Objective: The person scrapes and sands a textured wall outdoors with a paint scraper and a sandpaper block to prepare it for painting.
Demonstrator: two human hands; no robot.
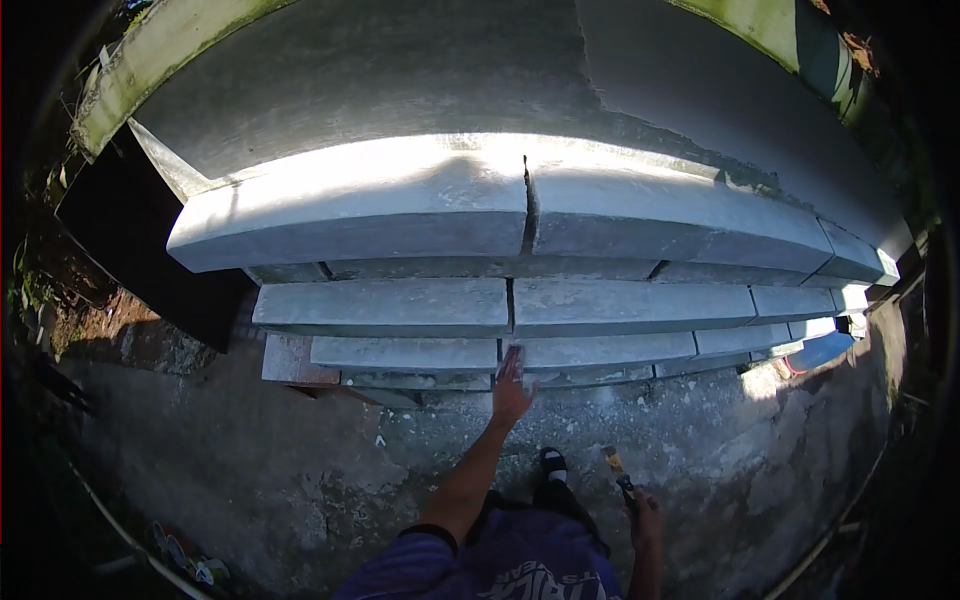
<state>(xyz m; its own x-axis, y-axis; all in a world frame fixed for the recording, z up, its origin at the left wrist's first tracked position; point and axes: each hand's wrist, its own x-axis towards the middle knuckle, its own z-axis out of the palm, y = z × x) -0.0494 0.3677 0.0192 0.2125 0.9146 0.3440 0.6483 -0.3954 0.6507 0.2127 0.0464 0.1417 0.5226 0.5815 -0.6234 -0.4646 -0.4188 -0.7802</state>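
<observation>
My left hand (pixel 513 390) reaches forward with its fingers stretched out. Its fingertips lie at the gap between two pale concrete slabs (pixel 600 349) low in the stack, apparently touching them. Down at my right side, my right hand (pixel 646 518) is closed around the dark handle of a putty knife (pixel 617 466). The blade points up and away from me and looks stained yellowish-brown. Above the lower slabs rise longer grey slabs (pixel 400 300), split by dark vertical joints. The topmost slab (pixel 340 215) is partly sunlit.
A smooth grey wall (pixel 400 90) stands behind the slabs. Rough concrete floor (pixel 700 450) with pale crumbs surrounds my sandalled foot (pixel 553 462). A dark panel (pixel 150 245) leans at left. A blue object (pixel 822 352) sits at right. Small items (pixel 205 570) lie at lower left.
</observation>
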